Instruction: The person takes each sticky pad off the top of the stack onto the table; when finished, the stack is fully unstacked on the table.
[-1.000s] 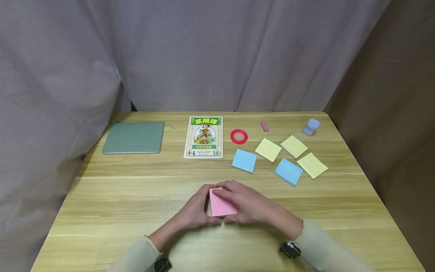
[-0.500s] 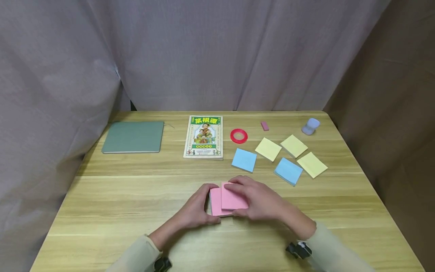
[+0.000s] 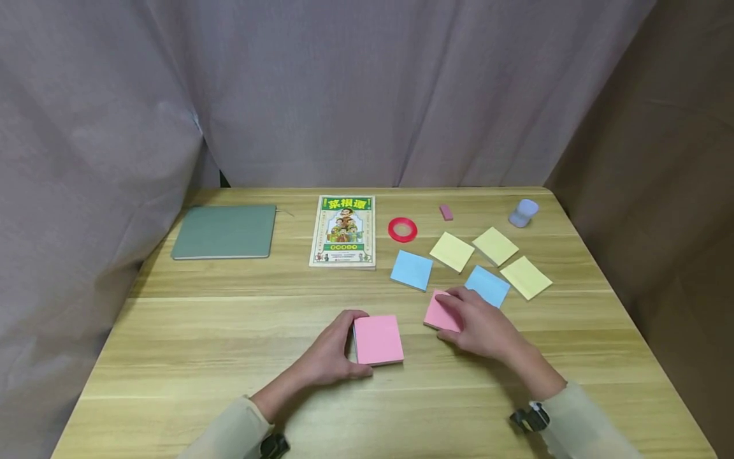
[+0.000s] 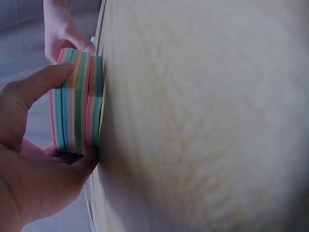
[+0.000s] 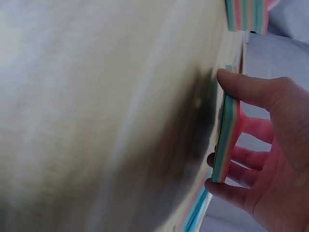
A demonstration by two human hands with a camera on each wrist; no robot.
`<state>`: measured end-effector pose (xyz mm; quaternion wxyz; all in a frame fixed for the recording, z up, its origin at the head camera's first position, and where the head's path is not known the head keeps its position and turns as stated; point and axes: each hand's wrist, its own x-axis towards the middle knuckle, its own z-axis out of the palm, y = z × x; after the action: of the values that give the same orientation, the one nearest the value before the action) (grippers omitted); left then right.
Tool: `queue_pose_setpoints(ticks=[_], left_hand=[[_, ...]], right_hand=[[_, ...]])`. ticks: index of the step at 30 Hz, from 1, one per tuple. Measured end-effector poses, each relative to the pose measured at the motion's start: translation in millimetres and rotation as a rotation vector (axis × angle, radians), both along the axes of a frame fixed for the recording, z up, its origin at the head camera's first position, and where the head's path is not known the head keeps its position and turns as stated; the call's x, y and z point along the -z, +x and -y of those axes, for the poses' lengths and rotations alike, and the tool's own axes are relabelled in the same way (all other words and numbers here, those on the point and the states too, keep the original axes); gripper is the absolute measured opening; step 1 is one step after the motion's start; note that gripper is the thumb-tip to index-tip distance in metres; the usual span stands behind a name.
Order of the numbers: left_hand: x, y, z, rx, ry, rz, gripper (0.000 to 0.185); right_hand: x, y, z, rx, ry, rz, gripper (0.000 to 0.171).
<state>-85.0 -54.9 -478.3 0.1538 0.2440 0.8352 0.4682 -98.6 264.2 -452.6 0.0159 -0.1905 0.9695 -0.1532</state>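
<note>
The left hand [image 3: 332, 354] grips a thick pink-topped sticky-note pad [image 3: 377, 340] on the wooden worktop [image 3: 201, 331], thumb and fingers curled round its rainbow-layered edge. Just to its right, the right hand [image 3: 482, 322] pinches a thinner pink stack [image 3: 438, 312] by its edges, beside a blue pad [image 3: 490, 285]. Farther back lies a book [image 3: 344, 231] titled 菜根谭 in yellow on green; its smaller print is unreadable.
</note>
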Motion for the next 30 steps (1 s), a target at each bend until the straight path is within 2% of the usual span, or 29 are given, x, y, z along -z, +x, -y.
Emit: queue_pose_setpoints(ticks=[5, 11, 16, 19, 25, 30], left_hand=[[-0.6, -0.3, 0.0, 0.0, 0.0, 0.002, 0.088], [-1.4, -0.3, -0.1, -0.006, -0.004, 0.007, 0.089], [-0.6, -0.1, -0.5, -0.003, -0.002, 0.003, 0.089], [-0.3, -0.1, -0.3, -0.004, 0.0, 0.002, 0.089], [-0.1, -0.3, 0.0, -0.007, -0.001, 0.0, 0.09], [0.8, -0.3, -0.2, -0.002, 0.003, -0.028, 0.09]], right_hand=[[6.9, 0.8, -3.1, 0.002, 0.042, -0.022, 0.069], [6.2, 0.5, -3.3, 0.007, 0.079, -0.034, 0.067], [-1.8, 1.1, -1.0, -0.007, 0.11, -0.054, 0.067], [-11.7, 0.7, 5.5, -0.035, 0.089, -0.074, 0.067], [-30.3, 3.8, 36.7, -0.187, -0.023, -0.047, 0.061], [-28.3, 11.2, 68.6, -0.358, -0.067, 0.025, 0.068]])
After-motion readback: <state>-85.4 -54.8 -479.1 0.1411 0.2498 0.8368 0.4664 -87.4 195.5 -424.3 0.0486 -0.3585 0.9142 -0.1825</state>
